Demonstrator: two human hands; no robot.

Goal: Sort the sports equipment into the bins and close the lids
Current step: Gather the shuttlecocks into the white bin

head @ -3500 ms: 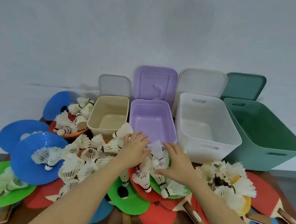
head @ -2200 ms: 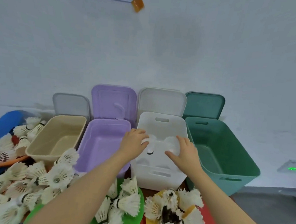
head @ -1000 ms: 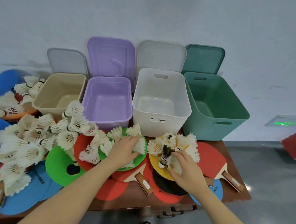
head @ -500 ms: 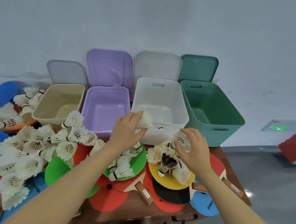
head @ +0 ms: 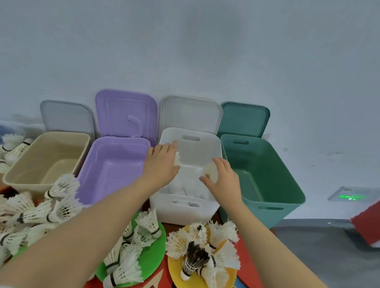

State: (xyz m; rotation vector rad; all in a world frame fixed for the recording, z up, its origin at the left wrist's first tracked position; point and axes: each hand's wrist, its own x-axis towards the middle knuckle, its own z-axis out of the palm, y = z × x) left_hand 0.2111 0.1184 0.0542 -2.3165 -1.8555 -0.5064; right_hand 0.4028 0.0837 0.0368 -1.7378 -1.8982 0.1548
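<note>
Partly hidden behind each hand, a white shuttlecock is held over the white bin: one is gripped by the left hand, another by the right hand. Blurred shuttlecocks are seen inside. The left pile is cut off by the frame edge. The purple bin and green bin stand open alongside.

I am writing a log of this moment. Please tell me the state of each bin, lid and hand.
Beige bin: open, looks empty.
Purple bin: open, empty.
White bin: open, some shuttlecocks inside.
Green bin: open, looks empty.
Four lids: raised against the wall.
Left hand: holds a shuttlecock over the white bin.
Right hand: holds a shuttlecock there too.
</note>
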